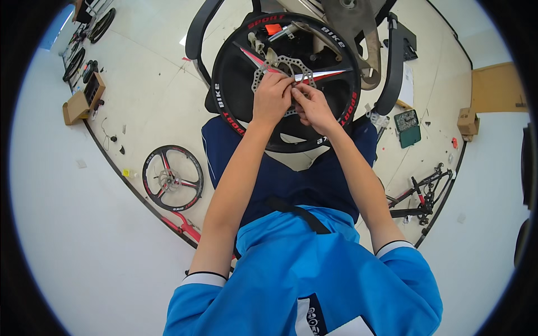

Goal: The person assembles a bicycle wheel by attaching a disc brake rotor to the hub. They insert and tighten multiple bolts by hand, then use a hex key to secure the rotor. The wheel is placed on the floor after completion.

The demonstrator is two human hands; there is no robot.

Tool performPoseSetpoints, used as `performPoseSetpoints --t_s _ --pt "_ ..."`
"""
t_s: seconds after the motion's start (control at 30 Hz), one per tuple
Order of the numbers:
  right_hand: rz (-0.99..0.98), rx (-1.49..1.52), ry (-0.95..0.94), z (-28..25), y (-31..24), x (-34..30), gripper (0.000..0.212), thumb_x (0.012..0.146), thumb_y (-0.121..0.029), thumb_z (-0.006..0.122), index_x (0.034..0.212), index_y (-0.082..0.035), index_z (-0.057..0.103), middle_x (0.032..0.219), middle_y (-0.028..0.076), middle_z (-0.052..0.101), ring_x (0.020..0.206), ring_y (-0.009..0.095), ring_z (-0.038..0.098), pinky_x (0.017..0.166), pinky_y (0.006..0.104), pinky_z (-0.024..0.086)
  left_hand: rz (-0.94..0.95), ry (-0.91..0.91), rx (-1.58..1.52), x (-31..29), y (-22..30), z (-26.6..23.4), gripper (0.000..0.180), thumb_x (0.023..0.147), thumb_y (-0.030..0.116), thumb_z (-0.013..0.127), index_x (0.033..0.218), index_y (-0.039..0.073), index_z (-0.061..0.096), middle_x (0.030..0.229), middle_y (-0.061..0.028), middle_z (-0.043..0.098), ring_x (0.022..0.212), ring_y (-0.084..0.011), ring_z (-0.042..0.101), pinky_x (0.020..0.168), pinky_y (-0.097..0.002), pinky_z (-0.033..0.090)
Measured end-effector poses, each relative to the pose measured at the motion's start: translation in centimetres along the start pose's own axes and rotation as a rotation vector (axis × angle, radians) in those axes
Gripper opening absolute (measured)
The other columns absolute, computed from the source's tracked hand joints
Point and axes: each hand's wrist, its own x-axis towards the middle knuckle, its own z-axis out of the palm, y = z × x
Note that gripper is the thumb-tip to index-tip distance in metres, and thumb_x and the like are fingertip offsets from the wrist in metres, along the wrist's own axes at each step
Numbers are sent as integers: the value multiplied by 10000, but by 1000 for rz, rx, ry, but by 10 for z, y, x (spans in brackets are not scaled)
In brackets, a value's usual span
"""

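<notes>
A black bicycle wheel (235, 61) with red and white spoke blades rests upright against my knees. A silver perforated brake disc (300, 67) sits at its hub. My left hand (272, 98) covers the left part of the disc, fingers curled and pinched at the hub. My right hand (314, 106) is close beside it, fingertips meeting the left hand's over the disc centre. Whatever small part the fingers pinch is hidden. Behind the wheel hang a grey metal bracket (350, 25) and a small orange piece (273, 28).
A second black wheel (172, 178) lies on the floor at my left beside a red frame part (185, 227). A bicycle frame (423, 193) lies at the right. A green tray (407, 127), cardboard boxes (468, 120) and black chair arms (392, 61) surround me.
</notes>
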Motion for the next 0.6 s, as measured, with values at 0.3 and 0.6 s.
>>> performPoseSetpoints --t_s 0.3,0.6 --pt "-415 -773 -262 -60 -31 43 262 971 -232 646 1025 11 727 836 114 731 720 173 645 703 328 516 35 90 -54 -1 1 6 156 805 -19 719 959 4 731 962 -112 678 949 -318 639 845 -398 525" --pt "-505 -981 -243 -27 -90 18 235 976 -175 643 1061 28 726 808 159 727 689 179 658 670 332 517 -204 -77 -101 11 20 -16 152 792 26 733 940 -9 737 934 -140 700 942 -347 643 862 -421 520"
